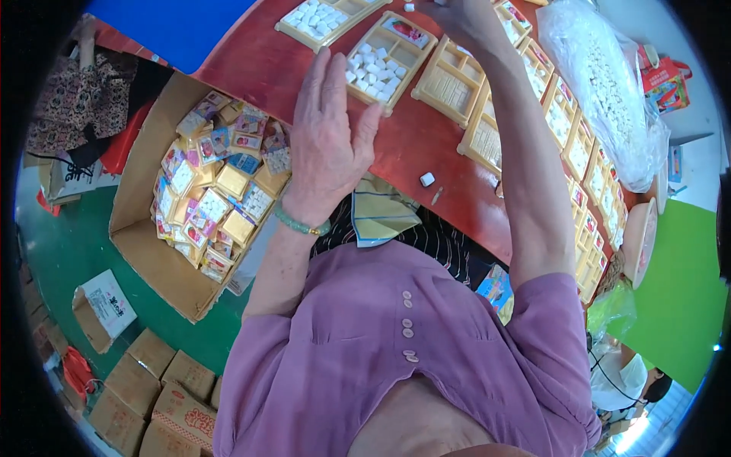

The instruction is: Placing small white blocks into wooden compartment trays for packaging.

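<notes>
- The left hand (329, 129) sits just left of centre in the upper half of the frame, flat and open, fingers straight and together, gripping nothing.
- Its fingertips lie against the left edge of a cream tray (390, 62) on the red table (415, 145); the tray is up and to the right of the palm.
- That tray holds small white blocks (371, 74) in its lower part, nearest the fingers, and a small picture card at its top end.
- A green bangle (299, 224) circles the left wrist.
- The right hand (464, 19) is at the top edge, right of centre, above an unfilled tray (451, 80); whether its fingers grip anything cannot be told, since the frame cuts them off.
- A second tray with blocks (324, 19) lies at the top, above the left hand.
- One loose block (427, 180) rests on the table at centre, right of the left wrist and apart from both hands.
- A row of trays (586, 175) runs down the right side, beside a clear bag of blocks (609, 91).
- A cardboard box (141, 228) of packed, colourful sets stands left of the left forearm, below the table edge.
- Purple sleeves (365, 343) fill the lower middle.
</notes>
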{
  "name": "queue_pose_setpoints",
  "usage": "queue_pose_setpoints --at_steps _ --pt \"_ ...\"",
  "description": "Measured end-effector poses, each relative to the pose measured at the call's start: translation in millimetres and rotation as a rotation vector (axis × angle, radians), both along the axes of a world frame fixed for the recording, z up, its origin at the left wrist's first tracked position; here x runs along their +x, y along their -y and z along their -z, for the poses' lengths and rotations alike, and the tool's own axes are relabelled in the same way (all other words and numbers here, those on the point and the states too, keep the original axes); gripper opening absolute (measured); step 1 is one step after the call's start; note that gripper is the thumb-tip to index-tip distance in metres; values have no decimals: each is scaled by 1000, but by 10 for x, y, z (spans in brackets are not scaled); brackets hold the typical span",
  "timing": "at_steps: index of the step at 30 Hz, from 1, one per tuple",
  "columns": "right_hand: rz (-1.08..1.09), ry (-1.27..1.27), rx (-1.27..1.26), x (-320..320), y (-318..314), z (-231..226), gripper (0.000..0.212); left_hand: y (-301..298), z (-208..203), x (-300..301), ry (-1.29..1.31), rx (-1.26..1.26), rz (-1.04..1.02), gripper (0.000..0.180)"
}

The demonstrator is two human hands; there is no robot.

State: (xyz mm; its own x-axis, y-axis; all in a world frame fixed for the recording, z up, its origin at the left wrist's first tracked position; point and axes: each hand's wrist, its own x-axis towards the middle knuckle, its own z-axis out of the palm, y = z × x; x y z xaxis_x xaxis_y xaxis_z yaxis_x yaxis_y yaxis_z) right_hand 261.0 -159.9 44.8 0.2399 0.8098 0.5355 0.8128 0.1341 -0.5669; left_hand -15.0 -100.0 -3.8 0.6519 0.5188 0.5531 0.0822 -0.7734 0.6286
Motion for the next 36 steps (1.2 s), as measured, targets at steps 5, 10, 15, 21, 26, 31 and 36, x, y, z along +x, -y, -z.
queue_pose_setpoints --at_steps 5,10,15,21,26,31,36 --pt "384 190 -516 -147 -317 -69 21 -60 40 -123 -5 60 -83 55" --pt "443 269 -534 -40 -408 134 21 -81 59 -105 10 31 -163 27" --pt "436 288 -502 -26 -270 90 20 -94 18 -82 74 -98 -96 15" --pt "49 -125 -556 -755 113 -480 21 -245 -36 36 157 -32 -87 16" --pt "90 -36 -730 -996 209 -540 21 -244 5 142 104 98 -84 19" --pt "-181 64 -129 -879 413 -256 22 -265 -13 169 62 168 -75 28" --pt "-17 -3 -437 -1140 737 -358 18 -256 -8 83 75 107 -46 31"
